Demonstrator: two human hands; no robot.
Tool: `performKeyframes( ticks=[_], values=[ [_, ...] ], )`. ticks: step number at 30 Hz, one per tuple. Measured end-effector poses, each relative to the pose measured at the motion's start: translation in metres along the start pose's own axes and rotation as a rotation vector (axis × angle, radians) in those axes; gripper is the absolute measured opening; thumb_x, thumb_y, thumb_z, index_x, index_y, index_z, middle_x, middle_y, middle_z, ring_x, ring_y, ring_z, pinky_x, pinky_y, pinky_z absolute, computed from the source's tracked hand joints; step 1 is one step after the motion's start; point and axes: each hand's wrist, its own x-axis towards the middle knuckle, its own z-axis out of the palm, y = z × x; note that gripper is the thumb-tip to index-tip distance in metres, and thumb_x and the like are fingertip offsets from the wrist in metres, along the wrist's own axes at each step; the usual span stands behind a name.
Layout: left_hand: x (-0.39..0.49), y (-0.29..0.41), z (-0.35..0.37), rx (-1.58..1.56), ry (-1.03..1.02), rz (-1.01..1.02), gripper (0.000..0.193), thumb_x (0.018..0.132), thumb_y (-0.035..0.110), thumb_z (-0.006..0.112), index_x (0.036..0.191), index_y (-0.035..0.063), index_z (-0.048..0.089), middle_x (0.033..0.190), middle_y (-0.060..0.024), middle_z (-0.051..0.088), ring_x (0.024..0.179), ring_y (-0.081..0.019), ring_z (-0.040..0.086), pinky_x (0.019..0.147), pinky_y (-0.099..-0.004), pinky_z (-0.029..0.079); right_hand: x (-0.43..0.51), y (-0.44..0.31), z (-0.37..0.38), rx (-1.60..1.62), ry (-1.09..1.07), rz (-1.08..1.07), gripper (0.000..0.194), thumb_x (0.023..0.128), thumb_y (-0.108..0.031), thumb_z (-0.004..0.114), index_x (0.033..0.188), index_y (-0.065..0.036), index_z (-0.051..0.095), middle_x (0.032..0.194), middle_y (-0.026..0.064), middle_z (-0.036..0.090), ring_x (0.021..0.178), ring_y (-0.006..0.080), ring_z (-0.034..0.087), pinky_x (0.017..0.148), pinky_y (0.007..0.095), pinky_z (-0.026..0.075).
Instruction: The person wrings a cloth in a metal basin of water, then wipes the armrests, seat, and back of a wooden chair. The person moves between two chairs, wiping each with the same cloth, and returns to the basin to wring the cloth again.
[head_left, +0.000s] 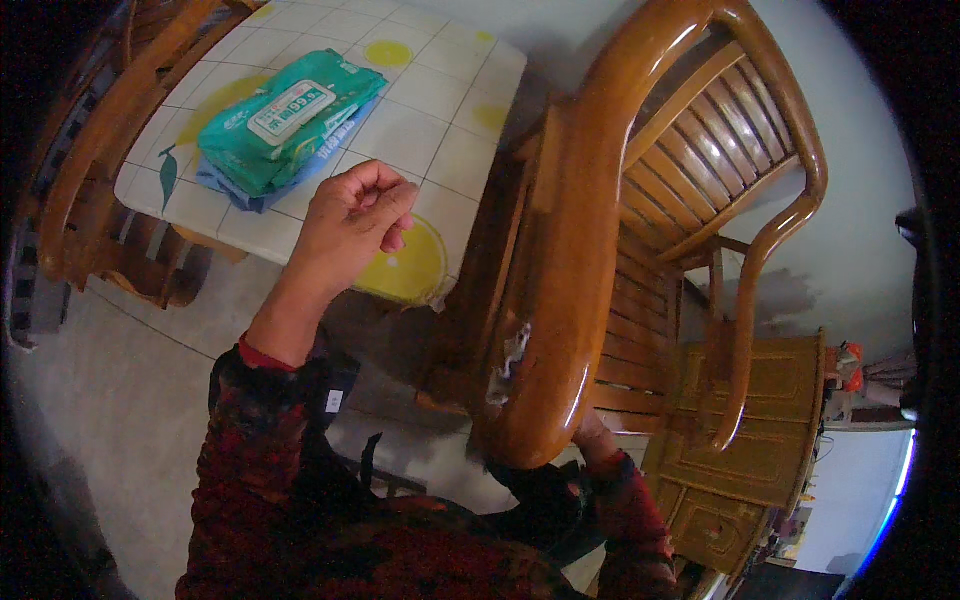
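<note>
My left hand (360, 217) is raised over the near edge of a table with a tile-and-lemon patterned cover (442, 97), its fingers curled towards the thumb; whether something small is pinched between them cannot be told. To the left of that hand lies a green soft pack of wipes (247, 157), resting on a blue pack (326, 150). My right hand (592, 435) is mostly hidden behind the thick, glossy armrest (577, 225) of a wooden chair. Only its wrist and back show, so its fingers and what they touch are out of sight.
A slatted wooden seat and backrest (712, 142) stand at the right, against a pale wall. Another wooden chair (82, 180) is at the table's far left. Beyond the right armrest stands a wooden cabinet (750, 405) with items near it. Tiled floor (142, 375) shows at the lower left.
</note>
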Motion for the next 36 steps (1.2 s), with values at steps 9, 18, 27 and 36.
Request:
performKeyframes(
  ticks=[9, 18, 27, 36],
  values=[
    [-0.002, -0.003, 0.01, 0.1, -0.046, 0.012, 0.016, 0.093, 0.017, 0.065, 0.089, 0.0021, 0.061, 0.071, -0.0029, 0.061, 0.055, -0.0076, 0.054, 0.051, -0.024, 0.044, 0.02, 0.01, 0.004, -0.295, -0.063, -0.08, 0.047, 0.099, -0.034, 0.053, 0.136, -0.005, 0.049, 0.134, 0.0096, 0.056, 0.119, 0.0249, 0.054, 0.102, 0.0385, 0.045],
    [-0.009, -0.01, 0.013, 0.028, -0.058, 0.005, 0.016, 0.092, 0.016, 0.065, 0.087, 0.0028, 0.059, 0.069, -0.0028, 0.06, 0.055, -0.0076, 0.053, 0.049, -0.0243, 0.044, -0.043, 0.009, 0.057, -0.405, 0.142, -0.128, 0.045, 0.095, -0.028, 0.063, 0.133, -0.005, 0.053, 0.132, 0.0084, 0.059, 0.119, 0.0247, 0.056, 0.102, 0.0386, 0.046],
    [-0.017, -0.017, 0.0, 0.062, -0.053, 0.023, 0.018, 0.092, 0.018, 0.065, 0.086, 0.0022, 0.058, 0.068, -0.0028, 0.06, 0.054, -0.0076, 0.054, 0.048, -0.0241, 0.045, -0.023, 0.07, 0.01, -0.535, 0.029, -0.171, 0.052, 0.092, -0.031, 0.063, 0.138, -0.01, 0.049, 0.142, 0.0092, 0.051, 0.128, 0.0295, 0.051, 0.108, 0.0428, 0.042],
    [-0.031, -0.017, -0.009, 0.117, -0.027, -0.02, 0.02, 0.092, 0.02, 0.065, 0.088, 0.0015, 0.06, 0.07, -0.0037, 0.061, 0.055, -0.0082, 0.055, 0.049, -0.0245, 0.046, -0.035, 0.073, 0.043, -0.5, 0.391, -0.301, 0.038, 0.094, -0.022, 0.052, 0.129, -0.006, 0.055, 0.13, 0.0123, 0.058, 0.12, 0.0331, 0.055, 0.102, 0.0404, 0.043]
  ],
)
